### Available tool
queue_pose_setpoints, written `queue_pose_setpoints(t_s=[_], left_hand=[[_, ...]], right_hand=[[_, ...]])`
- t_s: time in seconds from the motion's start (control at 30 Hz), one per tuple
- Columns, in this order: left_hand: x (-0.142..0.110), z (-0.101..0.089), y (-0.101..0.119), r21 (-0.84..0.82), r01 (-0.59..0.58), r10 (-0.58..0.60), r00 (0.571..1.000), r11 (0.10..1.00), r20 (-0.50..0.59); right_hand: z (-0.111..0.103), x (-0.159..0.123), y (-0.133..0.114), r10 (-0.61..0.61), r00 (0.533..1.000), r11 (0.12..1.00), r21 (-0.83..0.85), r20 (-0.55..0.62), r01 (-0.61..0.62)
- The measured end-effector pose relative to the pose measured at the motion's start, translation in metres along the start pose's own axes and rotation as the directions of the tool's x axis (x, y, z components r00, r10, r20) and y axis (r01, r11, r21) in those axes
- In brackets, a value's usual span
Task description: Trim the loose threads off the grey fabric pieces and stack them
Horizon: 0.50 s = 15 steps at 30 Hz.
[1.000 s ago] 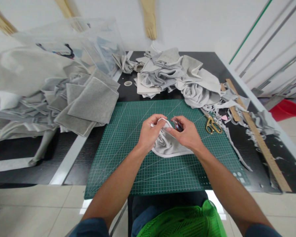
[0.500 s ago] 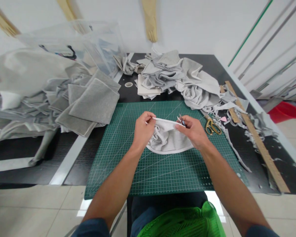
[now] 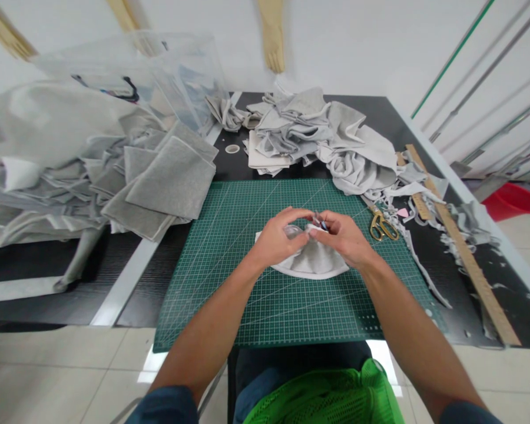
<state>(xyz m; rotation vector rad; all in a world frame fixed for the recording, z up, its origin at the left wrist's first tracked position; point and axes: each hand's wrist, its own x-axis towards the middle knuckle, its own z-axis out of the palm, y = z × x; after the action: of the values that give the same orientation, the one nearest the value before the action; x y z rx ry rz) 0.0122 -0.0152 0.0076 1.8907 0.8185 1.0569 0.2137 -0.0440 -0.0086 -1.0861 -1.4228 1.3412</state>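
A light grey fabric piece with a pale bound edge lies bunched over the green cutting mat. My left hand has come up against the right one, its thumb and fingers closed around the gathered upper edge of the cloth. Thumb and fingers of my right hand pinch that same edge. A small tool with a dark blue part and metal tips, which look like thread snips, sits within the right hand, mostly covered by the fingers. The exact spot where the fingertips meet is hidden.
Gold-handled scissors lie at the mat's right edge, beside fabric scraps and a long wooden ruler. Grey cloth piles stand at the back and left. A clear plastic box is behind, near a tape roll.
My left hand has moved right to meet the right hand. The upper edge, stretched between them before, is now gathered together at the fingertips.
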Motion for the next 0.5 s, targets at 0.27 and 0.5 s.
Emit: queue_pose_setpoints(t_s=[0.27, 0.5], left_hand=[[0.001, -0.007, -0.014, -0.159, 0.145, -0.139, 0.989, 0.977, 0.05], [0.004, -0.017, -0.013, -0.254, 0.223, -0.205, 0.974, 0.941, 0.097]], right_hand=[[-0.003, 0.002, -0.002, -0.027, 0.997, 0.998, -0.065, -0.078, 0.022], [-0.005, 0.0, -0.006, -0.053, 0.993, 0.999, -0.013, -0.107, 0.052]])
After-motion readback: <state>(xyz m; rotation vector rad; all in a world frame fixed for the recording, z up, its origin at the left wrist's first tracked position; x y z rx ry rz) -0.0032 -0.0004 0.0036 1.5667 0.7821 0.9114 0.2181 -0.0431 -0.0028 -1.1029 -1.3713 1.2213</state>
